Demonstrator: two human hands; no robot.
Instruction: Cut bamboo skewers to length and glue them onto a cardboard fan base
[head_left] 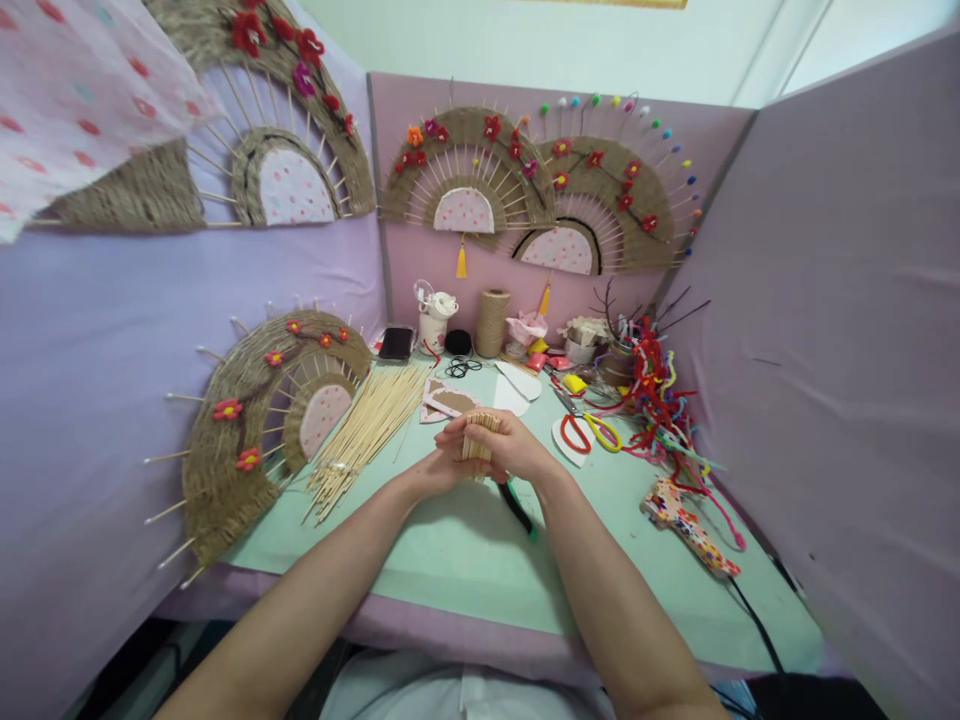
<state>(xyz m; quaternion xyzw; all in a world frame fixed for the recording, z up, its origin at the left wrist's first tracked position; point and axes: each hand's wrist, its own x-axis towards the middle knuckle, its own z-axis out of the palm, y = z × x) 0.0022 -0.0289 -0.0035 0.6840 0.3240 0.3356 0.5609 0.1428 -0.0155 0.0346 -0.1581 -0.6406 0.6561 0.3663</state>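
A bundle of short bamboo sticks (478,450) is held between my two hands above the middle of the table. My right hand (517,447) wraps round its right side, fingers closed. From the left, my left hand (444,468) supports the same bundle, its fingers partly hidden behind the sticks. Just below my right hand lies a tool with a black and green handle (517,508); its head is hidden. To the left a pile of long bamboo sticks (367,430) is spread on the table. Pink-edged cardboard pieces (450,398) lie beyond my hands.
Red-and-yellow-handled scissors (592,430) and a patterned glue gun (690,528) with a black cord lie right, beside tangled pipe cleaners (652,390). A twine spool (493,322) stands at the back. A twine fan (262,430) leans left; others hang on the partitions.
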